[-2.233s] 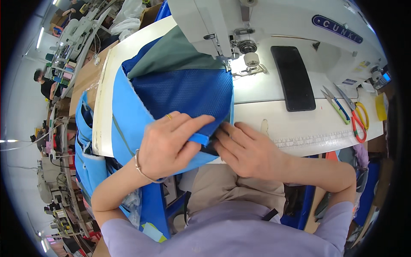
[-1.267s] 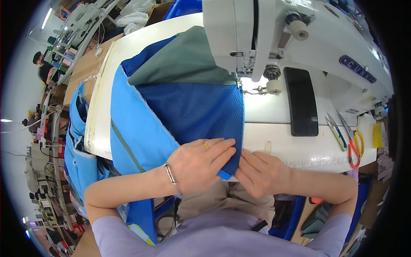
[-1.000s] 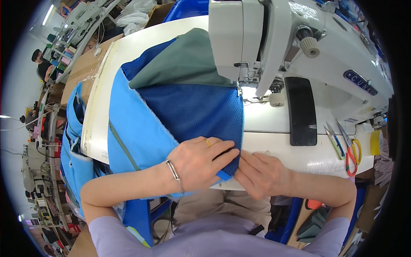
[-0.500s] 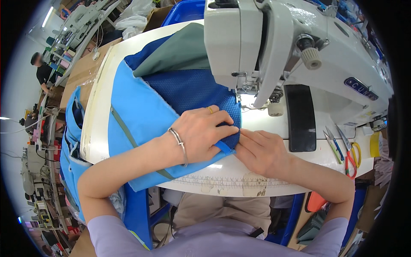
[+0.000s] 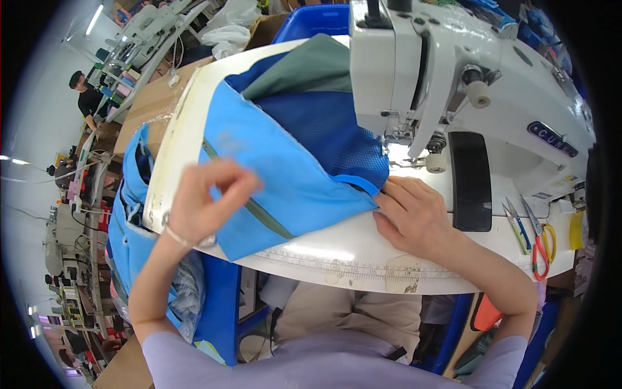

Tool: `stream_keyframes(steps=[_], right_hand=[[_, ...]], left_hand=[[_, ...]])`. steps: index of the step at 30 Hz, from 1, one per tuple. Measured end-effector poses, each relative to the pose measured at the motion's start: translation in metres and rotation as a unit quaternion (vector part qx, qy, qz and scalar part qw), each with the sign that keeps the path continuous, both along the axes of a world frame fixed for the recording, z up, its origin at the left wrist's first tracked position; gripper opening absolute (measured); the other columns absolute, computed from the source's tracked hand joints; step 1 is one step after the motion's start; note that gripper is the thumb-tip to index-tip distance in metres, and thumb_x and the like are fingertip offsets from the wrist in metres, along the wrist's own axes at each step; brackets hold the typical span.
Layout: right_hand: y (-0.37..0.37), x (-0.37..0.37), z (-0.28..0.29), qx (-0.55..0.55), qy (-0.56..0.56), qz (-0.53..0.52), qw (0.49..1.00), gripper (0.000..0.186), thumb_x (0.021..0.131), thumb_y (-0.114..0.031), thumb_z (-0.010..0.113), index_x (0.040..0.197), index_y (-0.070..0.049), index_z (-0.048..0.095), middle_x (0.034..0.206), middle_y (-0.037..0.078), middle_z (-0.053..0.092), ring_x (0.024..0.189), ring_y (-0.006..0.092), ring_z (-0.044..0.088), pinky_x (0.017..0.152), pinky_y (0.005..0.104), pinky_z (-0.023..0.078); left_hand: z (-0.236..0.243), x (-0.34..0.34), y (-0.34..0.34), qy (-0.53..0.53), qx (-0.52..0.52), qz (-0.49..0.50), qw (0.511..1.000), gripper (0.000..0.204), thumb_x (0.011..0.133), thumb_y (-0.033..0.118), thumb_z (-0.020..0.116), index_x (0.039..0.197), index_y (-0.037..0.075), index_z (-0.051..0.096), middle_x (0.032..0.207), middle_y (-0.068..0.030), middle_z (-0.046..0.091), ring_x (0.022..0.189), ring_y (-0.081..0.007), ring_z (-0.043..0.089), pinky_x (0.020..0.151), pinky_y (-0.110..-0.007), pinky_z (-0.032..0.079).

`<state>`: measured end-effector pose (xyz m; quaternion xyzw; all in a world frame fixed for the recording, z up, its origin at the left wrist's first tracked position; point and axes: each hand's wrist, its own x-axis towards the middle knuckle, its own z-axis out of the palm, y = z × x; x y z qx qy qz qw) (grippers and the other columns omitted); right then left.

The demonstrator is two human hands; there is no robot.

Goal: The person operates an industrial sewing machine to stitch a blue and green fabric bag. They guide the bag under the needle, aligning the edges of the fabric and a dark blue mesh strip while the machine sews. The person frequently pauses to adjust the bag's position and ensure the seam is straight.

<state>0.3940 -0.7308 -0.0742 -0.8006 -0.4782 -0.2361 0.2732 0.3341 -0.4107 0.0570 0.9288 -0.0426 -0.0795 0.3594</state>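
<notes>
A light-blue fabric piece with a dark-green strip lies on the sewing table, joined to dark-blue mesh fabric and grey-green fabric. The mesh edge runs under the needle area of the white sewing machine. My right hand pinches the fabric's right-hand corner, just in front of the presser foot, beside a narrow blue band. Raised over the left part of the light-blue piece is my left hand, its fingers curled and fingertips smeared by motion; I see nothing in it.
A black pad lies right of the needle. Scissors with red and yellow handles and small snips lie farther right. More light-blue fabric hangs at the left. Behind stands a blue bin; a person is at far left.
My left hand has let go of the corner near the needle and moved left. The light-blue flap now covers more of the mesh near the corner. My right hand still holds there.
</notes>
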Motion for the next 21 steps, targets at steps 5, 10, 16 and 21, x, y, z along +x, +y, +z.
stream_keyframes(steps=[5, 10, 16, 21], right_hand=[[0.027, -0.009, 0.032, -0.047, 0.231, 0.029, 0.971, 0.039, 0.081, -0.018, 0.077, 0.113, 0.003, 0.07, 0.104, 0.013, 0.072, 0.097, 0.0303, 0.069, 0.085, 0.036, 0.054], [0.074, 0.014, 0.081, 0.046, 0.72, 0.066, 0.689, 0.042, 0.093, -0.03, 0.076, 0.117, 0.005, 0.072, 0.108, 0.005, 0.076, 0.096, 0.0125, 0.069, 0.087, 0.0319, 0.053], [0.047, -0.078, 0.085, 0.037, 0.299, 0.215, 0.929, 0.018, 0.091, -0.014, 0.073, 0.105, -0.002, 0.075, 0.107, 0.013, 0.072, 0.104, 0.0282, 0.068, 0.092, 0.0368, 0.053], [0.037, -0.13, 0.018, 0.013, 0.034, 0.095, 0.995, 0.021, 0.078, -0.011, 0.069, 0.097, -0.002, 0.07, 0.122, 0.018, 0.065, 0.117, 0.0344, 0.06, 0.095, 0.0435, 0.053]], left_hand=[[-0.016, -0.061, -0.02, 0.319, -0.235, -0.106, 0.912, 0.025, 0.102, 0.018, 0.063, 0.114, 0.0, 0.076, 0.097, -0.008, 0.076, 0.078, -0.0122, 0.07, 0.068, -0.027, 0.057], [-0.064, -0.065, -0.053, 0.475, -0.253, -0.169, 0.826, 0.033, 0.106, 0.025, 0.056, 0.125, 0.002, 0.072, 0.105, -0.0114, 0.076, 0.081, -0.0164, 0.072, 0.073, -0.028, 0.059], [-0.106, -0.03, -0.001, 0.404, -0.533, -0.06, 0.741, 0.036, 0.105, 0.033, 0.057, 0.122, 0.003, 0.069, 0.11, -0.0115, 0.074, 0.084, -0.0155, 0.07, 0.072, -0.029, 0.057], [-0.122, -0.092, 0.035, 0.37, -0.224, -0.062, 0.9, 0.036, 0.106, 0.034, 0.056, 0.118, 0.003, 0.069, 0.109, -0.0113, 0.074, 0.085, -0.0162, 0.071, 0.072, -0.03, 0.057]])
